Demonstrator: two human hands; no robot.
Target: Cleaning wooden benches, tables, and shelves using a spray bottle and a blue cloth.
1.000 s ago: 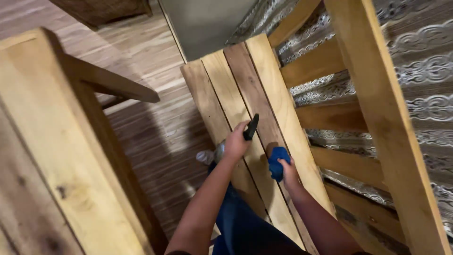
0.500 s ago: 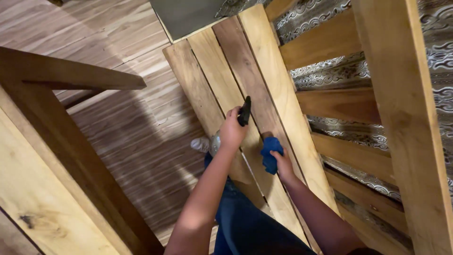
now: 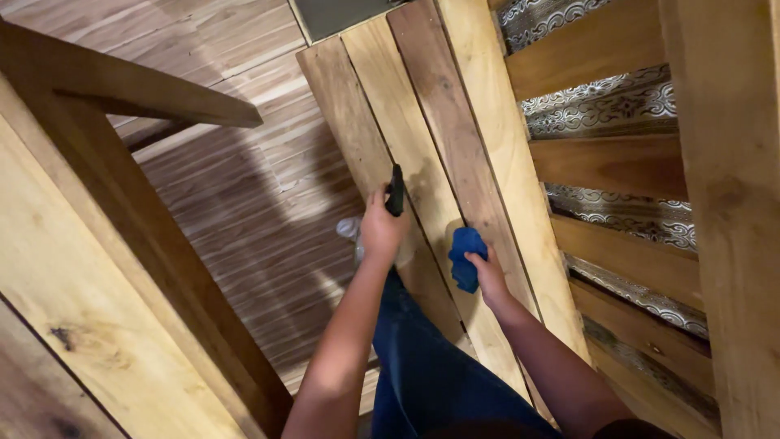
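- Since the earlier frames, both hands sat lower and nearer the middle of the view, and the planks filled more of the picture; the grips looked unchanged.
- Fingers of the left hand (image 3: 380, 230) were closed around a spray bottle (image 3: 395, 192), whose black trigger head pointed up along the boards. Its clear body showed below the wrist, partly hidden.
- Fingers of the right hand (image 3: 490, 275) were pressed on a blue cloth (image 3: 465, 256), crumpled and soft-looking, which lay flat against a plank just beside the bottle.
- Both things rested over the wooden slat panel (image 3: 431, 106), made of long, rough boards with narrow gaps; one middle board looked darker, with a damp-looking patch near the cloth.
- Right of it, a wooden frame (image 3: 617, 167) with horizontal rails showed patterned grey fabric (image 3: 605, 102) between them.
- Left lay a striped wood-grain floor (image 3: 244, 195) and thick pale beams (image 3: 97, 268).
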